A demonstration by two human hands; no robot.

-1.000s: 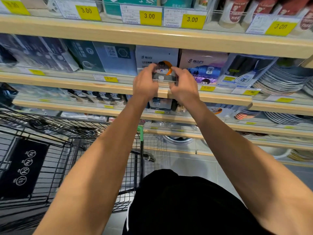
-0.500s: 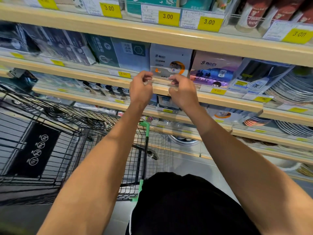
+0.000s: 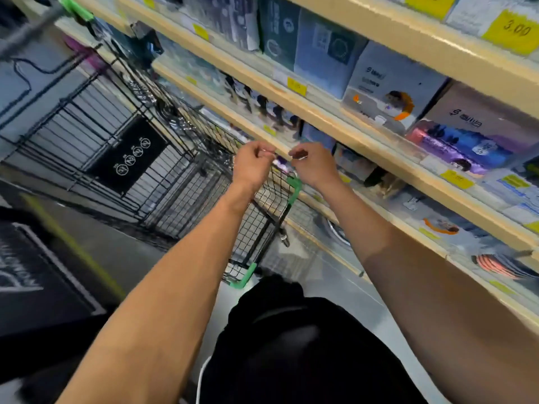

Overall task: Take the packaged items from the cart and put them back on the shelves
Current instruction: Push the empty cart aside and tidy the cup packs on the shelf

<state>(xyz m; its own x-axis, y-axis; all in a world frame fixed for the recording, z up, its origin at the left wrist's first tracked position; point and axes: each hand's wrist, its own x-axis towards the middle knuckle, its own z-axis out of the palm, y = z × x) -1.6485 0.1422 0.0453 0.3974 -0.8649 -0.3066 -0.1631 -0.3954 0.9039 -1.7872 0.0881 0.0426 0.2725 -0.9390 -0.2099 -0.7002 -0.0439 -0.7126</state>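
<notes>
My left hand (image 3: pixel 253 167) and right hand (image 3: pixel 316 167) hover mid-frame over the cart (image 3: pixel 163 158), fingers curled, gripping nothing I can make out; motion blur smears the shelves (image 3: pixel 329 123).

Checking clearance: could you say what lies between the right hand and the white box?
Head view: the wooden shelf edge crosses between right hand and white box.

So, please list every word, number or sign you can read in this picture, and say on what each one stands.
"3.00": yellow price tag on the top shelf edge.
Four round white prohibition icons: black panel on the cart.
White brand lettering on the grey box: too blurred to read.
Small yellow tags on the lower shelf edges: blurred, unreadable.
White lettering on the dark floor mat: cut off, unreadable.
</notes>
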